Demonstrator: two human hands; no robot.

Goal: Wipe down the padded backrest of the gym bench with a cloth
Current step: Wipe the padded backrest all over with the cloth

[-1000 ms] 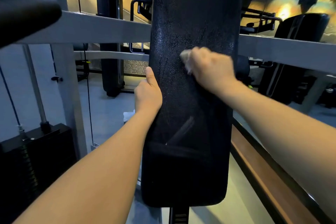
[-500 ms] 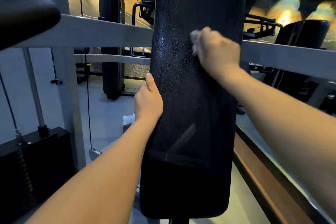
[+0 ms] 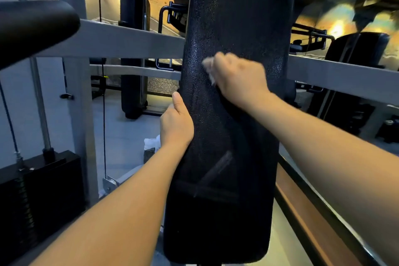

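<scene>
Fingers (image 3: pixel 224 62) of the right hand (image 3: pixel 239 80) curl tight around a pale cloth (image 3: pixel 208 70) and press it on the black padded backrest (image 3: pixel 226 179), upper-middle of the pad, toward its left half. Cloth is mostly hidden under the fist and blurred. I see the left hand (image 3: pixel 176 123) gripping the pad's left edge lower down, thumb on the front face, other fingers wrapped behind, out of sight. Backrest stands upright, centre of view, in front of a grey frame bar (image 3: pixel 129 41). Weight stack (image 3: pixel 49 179) lower left, black roller pad (image 3: pixel 32 26) upper left. White crumpled thing (image 3: pixel 152 142) on the floor past the left wrist; I can't tell what.
</scene>
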